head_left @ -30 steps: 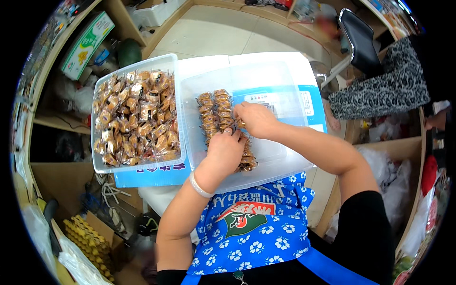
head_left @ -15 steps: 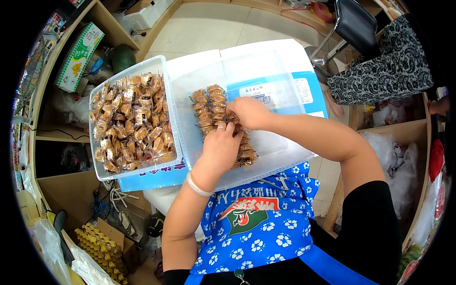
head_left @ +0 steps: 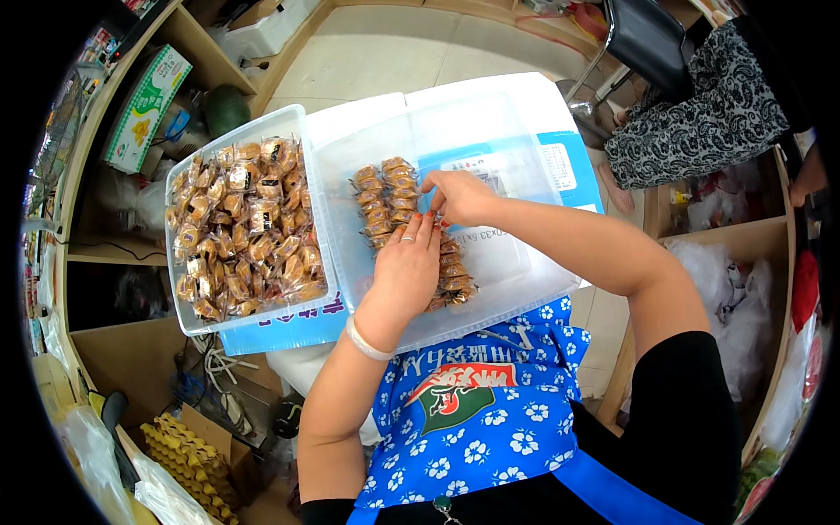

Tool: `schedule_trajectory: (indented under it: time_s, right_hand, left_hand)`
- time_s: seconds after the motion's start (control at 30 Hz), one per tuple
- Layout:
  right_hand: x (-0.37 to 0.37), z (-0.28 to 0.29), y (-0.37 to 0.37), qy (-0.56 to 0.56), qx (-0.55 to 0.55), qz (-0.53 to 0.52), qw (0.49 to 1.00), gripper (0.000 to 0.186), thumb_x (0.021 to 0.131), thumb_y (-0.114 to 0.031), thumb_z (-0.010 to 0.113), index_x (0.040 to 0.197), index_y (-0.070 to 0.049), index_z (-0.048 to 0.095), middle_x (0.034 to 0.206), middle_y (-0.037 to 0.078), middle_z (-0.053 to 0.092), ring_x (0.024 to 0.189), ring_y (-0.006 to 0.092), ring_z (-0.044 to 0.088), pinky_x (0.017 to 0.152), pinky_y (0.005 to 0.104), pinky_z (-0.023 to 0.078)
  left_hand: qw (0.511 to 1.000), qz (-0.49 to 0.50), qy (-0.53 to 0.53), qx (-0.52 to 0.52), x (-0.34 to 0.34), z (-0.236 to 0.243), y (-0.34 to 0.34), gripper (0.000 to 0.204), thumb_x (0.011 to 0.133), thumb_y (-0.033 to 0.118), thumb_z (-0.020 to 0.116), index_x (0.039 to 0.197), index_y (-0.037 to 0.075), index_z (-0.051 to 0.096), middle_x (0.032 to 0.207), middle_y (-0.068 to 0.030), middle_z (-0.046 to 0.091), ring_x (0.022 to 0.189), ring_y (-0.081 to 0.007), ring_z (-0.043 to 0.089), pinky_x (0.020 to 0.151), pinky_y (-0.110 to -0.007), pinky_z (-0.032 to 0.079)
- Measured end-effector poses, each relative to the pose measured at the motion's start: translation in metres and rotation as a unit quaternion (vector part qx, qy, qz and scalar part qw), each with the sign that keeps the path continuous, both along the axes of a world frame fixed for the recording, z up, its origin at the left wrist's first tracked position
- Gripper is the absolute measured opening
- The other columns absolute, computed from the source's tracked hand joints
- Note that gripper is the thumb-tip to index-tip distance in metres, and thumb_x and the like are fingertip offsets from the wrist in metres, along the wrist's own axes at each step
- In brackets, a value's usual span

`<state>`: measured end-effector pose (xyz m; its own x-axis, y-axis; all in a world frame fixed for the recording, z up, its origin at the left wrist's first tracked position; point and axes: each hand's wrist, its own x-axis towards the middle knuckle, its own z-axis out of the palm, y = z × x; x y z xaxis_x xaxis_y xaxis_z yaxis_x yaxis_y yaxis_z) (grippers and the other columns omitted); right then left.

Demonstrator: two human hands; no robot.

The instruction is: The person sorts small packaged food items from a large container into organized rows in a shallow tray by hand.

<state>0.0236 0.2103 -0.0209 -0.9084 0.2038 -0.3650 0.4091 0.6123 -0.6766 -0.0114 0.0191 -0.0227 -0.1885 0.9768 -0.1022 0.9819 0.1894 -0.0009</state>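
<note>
A translucent plastic bin [head_left: 512, 308] in front of me holds rows of round brown pastries [head_left: 402, 194] in clear wrappers, stacked on edge. My left hand [head_left: 409, 262] lies over the rows, its fingers stretched out onto the wrapped pastries. Close by, my right hand [head_left: 465, 198] is at the right side of the rows, with bent fingers and a gap between thumb and index finger. Nothing shows in that gap. On the left, a second bin [head_left: 255, 322] is heaped with loose pastries [head_left: 249, 223] of the same kind. Part of the rows is hidden under my hands.
Both bins rest on a blue and white carton [head_left: 570, 171]. Shelves with a green and white box [head_left: 149, 109] and a dark green melon [head_left: 226, 108] line the left. At the upper right are a black chair [head_left: 652, 48] and a person's patterned trousers [head_left: 700, 114].
My right hand has lifted slightly from the row, its thumb and index finger now apart. My left hand's fingers have straightened over the pastries. The chair and the person's trousers have shifted slightly.
</note>
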Motion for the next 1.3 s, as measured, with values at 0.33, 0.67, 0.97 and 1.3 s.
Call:
schedule_trajectory:
  time_s: [0.33, 0.67, 0.97, 1.3]
  right_hand:
    - [-0.013, -0.005, 0.01, 0.09, 0.027, -0.047, 0.995, 0.034, 0.078, 0.007, 0.055, 0.108, -0.005, 0.067, 0.097, 0.013, 0.073, 0.092, 0.0273, 0.069, 0.08, 0.0366, 0.054]
    - [-0.119, 0.092, -0.103, 0.368, -0.038, 0.095, 0.924, 0.02, 0.087, 0.004, 0.062, 0.105, -0.001, 0.067, 0.098, 0.009, 0.071, 0.089, 0.0171, 0.069, 0.077, 0.0289, 0.055]
    - [-0.213, 0.087, -0.199, 0.495, 0.19, 0.267, 0.804, 0.037, 0.076, -0.002, 0.07, 0.113, -0.007, 0.064, 0.12, 0.009, 0.064, 0.11, 0.0295, 0.06, 0.093, 0.0416, 0.05]
    - [-0.218, 0.105, -0.179, 0.213, -0.42, 0.033, 0.882, 0.029, 0.096, 0.002, 0.056, 0.125, 0.001, 0.058, 0.108, 0.009, 0.067, 0.093, 0.0154, 0.067, 0.075, 0.027, 0.059]
  left_hand:
    - [0.998, 0.048, -0.04, -0.016, 0.008, 0.003, 0.001, 0.049, 0.092, 0.019, 0.051, 0.138, 0.004, 0.054, 0.15, -0.0208, 0.043, 0.139, -0.0334, 0.042, 0.111, -0.043, 0.036]
    - [0.988, 0.051, -0.066, -0.133, 0.012, 0.015, 0.006, 0.061, 0.093, 0.028, 0.055, 0.149, 0.005, 0.042, 0.16, -0.0209, 0.025, 0.147, -0.0345, 0.028, 0.113, -0.045, 0.03]
    - [0.993, 0.062, -0.064, -0.082, 0.014, -0.005, 0.015, 0.044, 0.095, 0.024, 0.054, 0.135, 0.007, 0.056, 0.144, -0.0125, 0.051, 0.134, -0.0293, 0.044, 0.102, -0.042, 0.039]
    - [0.99, 0.074, -0.065, -0.099, 0.017, -0.016, 0.021, 0.045, 0.094, 0.032, 0.057, 0.137, 0.019, 0.061, 0.154, -0.0193, 0.039, 0.14, -0.0364, 0.036, 0.098, -0.044, 0.04]
